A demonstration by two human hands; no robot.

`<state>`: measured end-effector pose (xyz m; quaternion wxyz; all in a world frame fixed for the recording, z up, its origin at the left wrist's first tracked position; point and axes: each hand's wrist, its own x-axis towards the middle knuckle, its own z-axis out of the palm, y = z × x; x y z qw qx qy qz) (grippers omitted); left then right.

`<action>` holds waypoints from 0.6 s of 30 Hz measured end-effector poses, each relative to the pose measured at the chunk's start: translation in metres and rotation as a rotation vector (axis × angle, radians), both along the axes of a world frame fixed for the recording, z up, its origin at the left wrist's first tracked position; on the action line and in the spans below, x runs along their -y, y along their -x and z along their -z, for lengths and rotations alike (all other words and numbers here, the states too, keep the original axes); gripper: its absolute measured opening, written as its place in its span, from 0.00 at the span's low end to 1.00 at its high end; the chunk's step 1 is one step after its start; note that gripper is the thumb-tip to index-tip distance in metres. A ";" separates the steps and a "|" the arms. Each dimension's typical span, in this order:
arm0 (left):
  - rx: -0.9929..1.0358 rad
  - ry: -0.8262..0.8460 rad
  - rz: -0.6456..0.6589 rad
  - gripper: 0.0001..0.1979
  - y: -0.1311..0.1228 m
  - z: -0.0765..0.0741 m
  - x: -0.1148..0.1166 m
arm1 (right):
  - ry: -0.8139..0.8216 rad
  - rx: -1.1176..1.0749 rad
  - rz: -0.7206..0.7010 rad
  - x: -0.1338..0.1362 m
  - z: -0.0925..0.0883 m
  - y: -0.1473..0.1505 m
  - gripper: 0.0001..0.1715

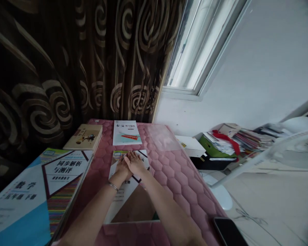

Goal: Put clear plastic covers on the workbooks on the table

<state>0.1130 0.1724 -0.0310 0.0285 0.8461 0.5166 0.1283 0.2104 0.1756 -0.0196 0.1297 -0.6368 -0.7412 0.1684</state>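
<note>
My left hand (122,168), with a thin metal bangle (113,186) on the wrist, and my right hand (135,163) lie palm down side by side, touching each other. Both rest on a white and brown workbook (124,201) and hold nothing. A large maths workbook (41,191) lies to the left of my hands. Farther ahead are a calligraphy practice book (127,133) and a tan hardcover book (83,138). All of these lie on a pink quilted mat (177,181).
A black smartphone (229,232) lies at the mat's near right corner. To the right, past the mat's edge, are a white box (191,145), a stack of books and papers (246,140), and a white fan (290,153). A patterned curtain (118,58) hangs behind.
</note>
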 end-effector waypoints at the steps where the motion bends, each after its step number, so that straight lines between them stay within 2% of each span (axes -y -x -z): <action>1: 0.000 0.001 0.011 0.29 0.001 0.001 0.001 | 0.002 0.021 0.034 -0.003 0.004 -0.005 0.39; 4: -0.005 0.016 -0.030 0.28 0.009 0.002 -0.001 | -0.017 0.092 0.130 -0.004 0.012 -0.026 0.41; 7: -0.023 0.010 -0.177 0.29 0.023 0.003 -0.010 | -0.023 0.123 0.183 0.000 0.015 -0.041 0.42; 11: -0.029 0.017 -0.353 0.28 0.047 0.004 -0.014 | -0.019 0.122 0.210 0.002 0.016 -0.043 0.41; 15: -0.013 -0.063 -0.435 0.26 0.062 0.001 -0.004 | -0.007 0.113 0.206 0.002 0.016 -0.041 0.40; 18: -0.035 -0.087 -0.432 0.26 0.063 -0.004 0.011 | -0.030 0.127 0.196 0.003 0.010 -0.042 0.39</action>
